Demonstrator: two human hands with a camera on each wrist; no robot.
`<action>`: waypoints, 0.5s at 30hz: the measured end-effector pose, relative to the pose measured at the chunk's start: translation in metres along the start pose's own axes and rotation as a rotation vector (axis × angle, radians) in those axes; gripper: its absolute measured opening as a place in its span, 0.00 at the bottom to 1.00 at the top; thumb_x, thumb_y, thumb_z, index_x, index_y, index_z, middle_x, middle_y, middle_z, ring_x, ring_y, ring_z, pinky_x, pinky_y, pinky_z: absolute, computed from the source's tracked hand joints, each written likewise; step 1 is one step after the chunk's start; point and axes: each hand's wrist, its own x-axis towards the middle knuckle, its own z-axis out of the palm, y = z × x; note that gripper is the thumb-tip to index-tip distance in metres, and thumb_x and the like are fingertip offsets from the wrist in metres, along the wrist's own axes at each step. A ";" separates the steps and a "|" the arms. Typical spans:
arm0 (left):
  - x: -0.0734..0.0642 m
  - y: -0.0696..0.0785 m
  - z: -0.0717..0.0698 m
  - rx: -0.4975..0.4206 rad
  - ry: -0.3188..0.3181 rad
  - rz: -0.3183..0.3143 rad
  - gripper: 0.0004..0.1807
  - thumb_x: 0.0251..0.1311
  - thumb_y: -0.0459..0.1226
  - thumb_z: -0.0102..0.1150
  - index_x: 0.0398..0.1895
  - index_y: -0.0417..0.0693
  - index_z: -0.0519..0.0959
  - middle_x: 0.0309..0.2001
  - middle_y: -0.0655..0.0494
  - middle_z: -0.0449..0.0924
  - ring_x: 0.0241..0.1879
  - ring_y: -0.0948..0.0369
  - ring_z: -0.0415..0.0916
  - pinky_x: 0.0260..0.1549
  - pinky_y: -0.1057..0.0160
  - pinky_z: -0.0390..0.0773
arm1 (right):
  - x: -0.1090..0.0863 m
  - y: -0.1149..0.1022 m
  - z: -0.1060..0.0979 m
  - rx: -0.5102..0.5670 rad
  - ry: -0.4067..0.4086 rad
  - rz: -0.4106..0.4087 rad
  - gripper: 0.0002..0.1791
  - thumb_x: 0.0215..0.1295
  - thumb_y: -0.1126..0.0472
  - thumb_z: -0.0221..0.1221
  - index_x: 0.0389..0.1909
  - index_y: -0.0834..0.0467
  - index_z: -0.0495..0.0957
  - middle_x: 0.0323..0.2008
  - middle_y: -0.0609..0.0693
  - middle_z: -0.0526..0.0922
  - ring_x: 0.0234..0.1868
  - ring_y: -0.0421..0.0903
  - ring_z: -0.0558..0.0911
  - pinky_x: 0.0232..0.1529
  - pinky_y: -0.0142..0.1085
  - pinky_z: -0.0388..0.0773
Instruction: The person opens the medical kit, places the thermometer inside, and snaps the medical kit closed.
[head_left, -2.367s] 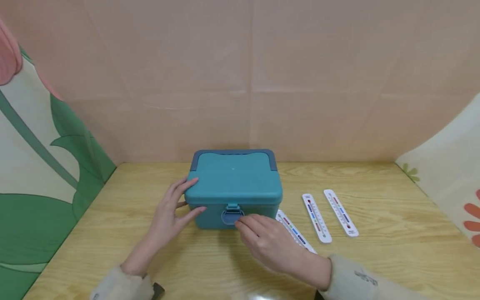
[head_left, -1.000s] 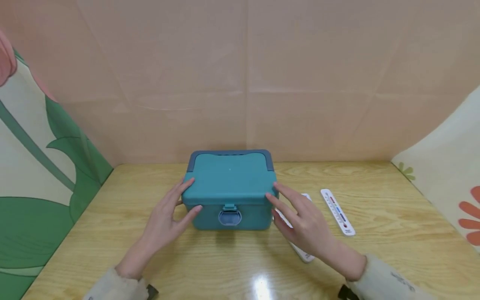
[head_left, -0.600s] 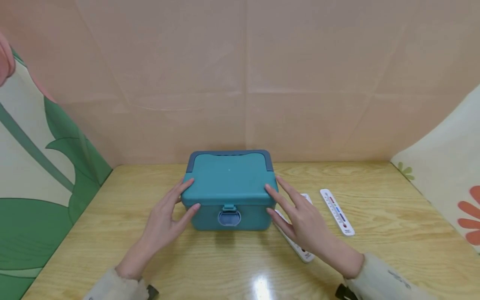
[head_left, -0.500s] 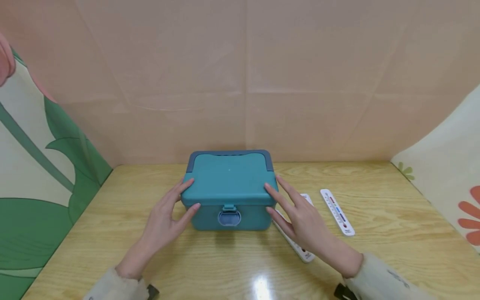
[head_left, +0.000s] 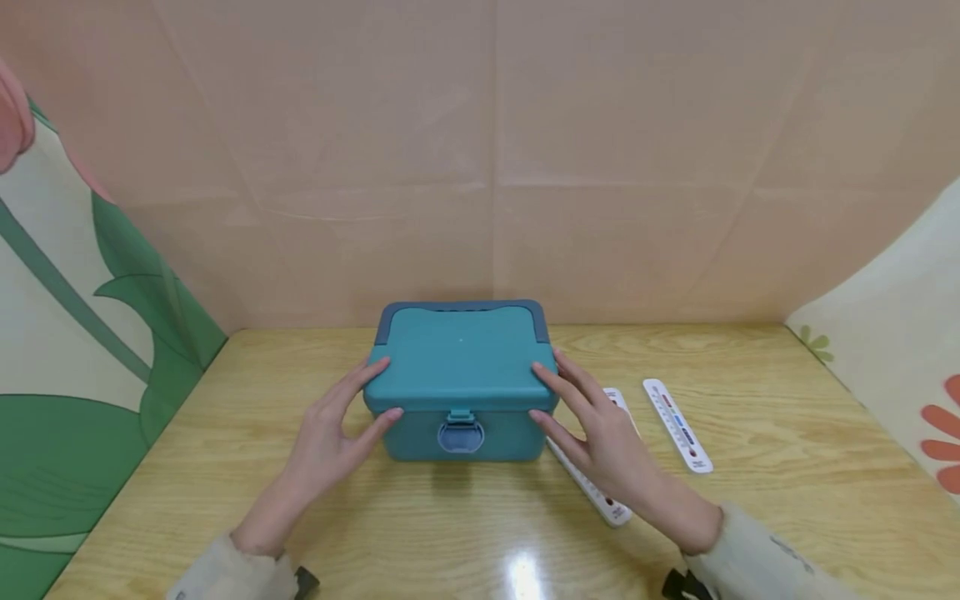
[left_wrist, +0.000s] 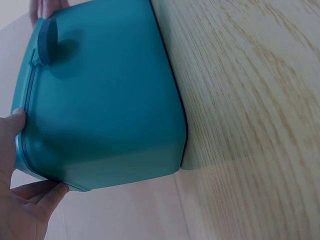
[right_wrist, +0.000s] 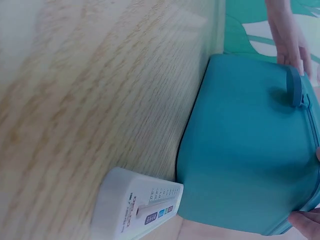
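Observation:
A teal storage box (head_left: 461, 358) stands on the table, its lid down and its dark blue handle (head_left: 384, 323) folded flat. From its front the round-ended latch (left_wrist: 47, 42) sticks out, away from the wall. My left hand (head_left: 326, 446) grips the lid's left front corner, thumb at the front seam and index finger on top. On the opposite corner my right hand (head_left: 618, 450) does the same. Beside the box, partly behind the right hand, lie two white thermometers: the nearer thermometer (head_left: 603, 504) and the farther thermometer (head_left: 613, 395). The right wrist view shows one thermometer (right_wrist: 145, 202) close by the box.
A third thermometer (head_left: 678, 427) lies farther right on the wooden table (head_left: 810, 467). Behind the table hangs a plain pinkish cloth (head_left: 480, 167). Flower-printed cloth (head_left: 112, 275) borders the left side, with more on the right.
My right hand has left the latch and moved up and right to the lid's right front corner, where it now grips. My left hand stays on the left corner.

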 end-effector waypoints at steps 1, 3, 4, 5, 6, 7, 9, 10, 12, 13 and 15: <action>0.000 0.000 0.000 0.001 0.001 0.001 0.38 0.50 0.36 0.72 0.67 0.55 0.69 0.65 0.41 0.70 0.62 0.42 0.69 0.57 0.39 0.73 | 0.000 0.000 0.000 0.001 0.005 -0.003 0.33 0.60 0.61 0.65 0.67 0.56 0.68 0.66 0.64 0.66 0.55 0.60 0.79 0.45 0.48 0.83; 0.000 0.000 0.000 0.005 0.004 0.006 0.38 0.50 0.36 0.72 0.67 0.55 0.69 0.64 0.41 0.70 0.62 0.42 0.70 0.56 0.40 0.73 | 0.001 0.000 0.001 0.001 0.016 -0.007 0.32 0.60 0.61 0.66 0.66 0.56 0.69 0.65 0.64 0.67 0.54 0.60 0.80 0.44 0.49 0.84; 0.001 0.000 0.000 0.007 0.004 0.009 0.38 0.49 0.36 0.72 0.67 0.55 0.69 0.64 0.41 0.70 0.62 0.42 0.70 0.56 0.40 0.73 | 0.001 0.000 0.001 -0.001 0.024 -0.011 0.32 0.59 0.61 0.66 0.65 0.56 0.69 0.65 0.64 0.68 0.54 0.60 0.80 0.44 0.49 0.84; 0.001 0.000 0.000 0.009 0.004 0.012 0.39 0.49 0.36 0.72 0.67 0.55 0.69 0.64 0.41 0.70 0.62 0.42 0.70 0.56 0.40 0.73 | 0.001 0.000 0.001 -0.003 0.034 -0.013 0.32 0.59 0.61 0.66 0.65 0.56 0.70 0.65 0.64 0.69 0.53 0.60 0.80 0.43 0.49 0.84; 0.001 0.000 0.000 0.009 0.005 0.016 0.39 0.49 0.35 0.72 0.67 0.54 0.69 0.64 0.41 0.70 0.61 0.42 0.70 0.56 0.41 0.74 | 0.001 0.000 0.001 -0.006 0.043 -0.015 0.31 0.59 0.61 0.66 0.65 0.56 0.70 0.64 0.64 0.69 0.53 0.60 0.80 0.43 0.50 0.83; 0.001 0.000 0.000 0.009 0.005 0.019 0.39 0.49 0.35 0.72 0.67 0.54 0.69 0.64 0.41 0.70 0.61 0.42 0.70 0.56 0.41 0.74 | 0.002 0.000 0.001 -0.008 0.049 -0.016 0.31 0.59 0.60 0.66 0.65 0.56 0.71 0.64 0.63 0.69 0.53 0.60 0.81 0.43 0.50 0.83; 0.001 0.000 0.000 0.009 0.005 0.024 0.39 0.49 0.35 0.72 0.67 0.53 0.69 0.64 0.41 0.70 0.61 0.42 0.70 0.56 0.41 0.74 | 0.002 -0.001 0.001 -0.012 0.059 -0.016 0.31 0.59 0.60 0.66 0.64 0.55 0.71 0.64 0.63 0.70 0.53 0.60 0.81 0.43 0.51 0.83; 0.001 -0.001 0.001 0.010 0.004 0.026 0.39 0.49 0.35 0.72 0.67 0.53 0.69 0.64 0.41 0.70 0.61 0.42 0.70 0.56 0.41 0.74 | 0.002 -0.001 0.001 -0.013 0.062 -0.016 0.30 0.59 0.60 0.66 0.64 0.55 0.71 0.64 0.63 0.70 0.53 0.60 0.80 0.43 0.51 0.83; 0.001 -0.001 0.001 0.011 0.004 0.030 0.39 0.48 0.35 0.73 0.67 0.53 0.69 0.64 0.41 0.70 0.61 0.42 0.70 0.56 0.41 0.74 | 0.002 -0.001 0.001 -0.011 0.062 -0.013 0.30 0.59 0.59 0.66 0.64 0.55 0.71 0.64 0.63 0.70 0.53 0.60 0.80 0.43 0.51 0.83; 0.001 -0.001 0.001 0.013 0.004 0.031 0.39 0.48 0.35 0.73 0.67 0.53 0.69 0.64 0.41 0.70 0.61 0.42 0.70 0.56 0.41 0.74 | 0.002 -0.001 0.001 -0.008 0.061 -0.012 0.30 0.59 0.59 0.66 0.64 0.55 0.71 0.63 0.63 0.70 0.53 0.60 0.80 0.43 0.51 0.83; 0.001 -0.001 0.001 0.015 0.005 0.033 0.39 0.48 0.34 0.73 0.67 0.53 0.69 0.64 0.40 0.70 0.61 0.42 0.70 0.56 0.41 0.74 | 0.002 -0.001 0.001 -0.005 0.058 -0.009 0.31 0.59 0.60 0.66 0.64 0.55 0.71 0.63 0.63 0.70 0.54 0.60 0.80 0.43 0.50 0.83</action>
